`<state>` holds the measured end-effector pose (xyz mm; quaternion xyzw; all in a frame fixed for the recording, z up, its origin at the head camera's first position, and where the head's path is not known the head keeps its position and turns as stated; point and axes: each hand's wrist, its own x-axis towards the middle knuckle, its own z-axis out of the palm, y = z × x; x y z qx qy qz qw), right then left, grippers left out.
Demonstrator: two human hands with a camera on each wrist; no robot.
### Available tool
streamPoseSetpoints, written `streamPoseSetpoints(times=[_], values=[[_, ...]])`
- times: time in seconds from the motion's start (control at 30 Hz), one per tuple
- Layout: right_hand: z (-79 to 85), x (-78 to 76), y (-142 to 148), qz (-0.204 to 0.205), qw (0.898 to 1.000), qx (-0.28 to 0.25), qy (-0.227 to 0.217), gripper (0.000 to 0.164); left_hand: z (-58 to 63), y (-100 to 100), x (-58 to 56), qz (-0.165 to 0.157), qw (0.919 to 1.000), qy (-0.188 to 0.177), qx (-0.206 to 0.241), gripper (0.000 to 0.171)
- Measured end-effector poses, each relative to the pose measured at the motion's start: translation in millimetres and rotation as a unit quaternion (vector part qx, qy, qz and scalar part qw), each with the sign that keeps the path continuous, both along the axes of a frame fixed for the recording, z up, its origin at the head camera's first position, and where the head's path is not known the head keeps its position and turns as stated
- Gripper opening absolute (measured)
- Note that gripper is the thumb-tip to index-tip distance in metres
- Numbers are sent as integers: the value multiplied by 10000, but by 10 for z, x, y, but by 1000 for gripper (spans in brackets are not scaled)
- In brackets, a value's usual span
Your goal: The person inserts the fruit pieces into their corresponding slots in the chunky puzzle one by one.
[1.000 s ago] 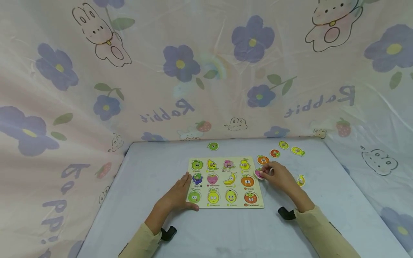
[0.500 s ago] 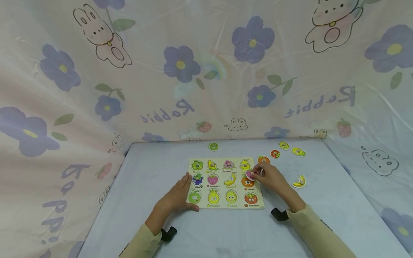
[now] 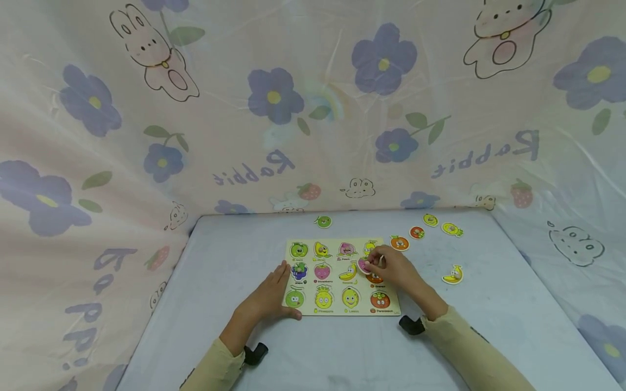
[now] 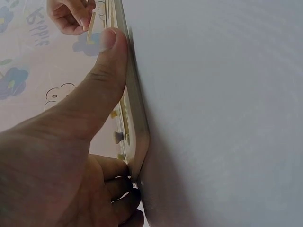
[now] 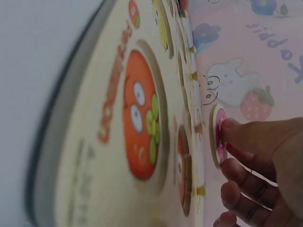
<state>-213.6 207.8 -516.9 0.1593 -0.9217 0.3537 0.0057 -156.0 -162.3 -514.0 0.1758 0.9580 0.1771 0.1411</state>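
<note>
A cream fruit puzzle board (image 3: pixel 337 298) lies flat in the head view, knobbed pieces seated in its top row and in the grape spot. My left hand (image 3: pixel 266 293) steadies its left side, fingers straight along that edge and thumb at the near-left corner. In the left wrist view, the thumb runs along the board's edge (image 4: pixel 138 123). My right hand (image 3: pixel 393 269) pinches a pink puzzle piece (image 3: pixel 362 265) between thumb and fingers, over the right half of the board near the banana picture. The right wrist view shows this pink piece (image 5: pixel 219 137) held up on edge, apart from the board.
Loose pieces lie around the board: a green one (image 3: pixel 324 222) behind it, an orange (image 3: pixel 399 243), a persimmon (image 3: pixel 417 233), a lemon (image 3: pixel 430 220) and a pineapple (image 3: pixel 451 229) at the back right, a banana (image 3: pixel 453 275) at the right. A printed curtain (image 3: pixel 332 141) surrounds the table.
My right hand has carried the pink piece leftward, from the board's right edge to over its right half. The left hand and board have stayed put.
</note>
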Motion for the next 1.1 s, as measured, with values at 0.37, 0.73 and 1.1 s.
streamPoseSetpoints(times=[0.37,0.73,1.1], values=[[5,-17,-244,178,9998,79,8,15,-14,0,-18,-68,9999,40,66,136],[10,-31,-432,295,9995,107,-92,16,36,6,-1,2,10000,-16,94,137],[7,-47,-584,567,9981,181,129,15,-2,-1,-19,-1,9999,41,117,137]])
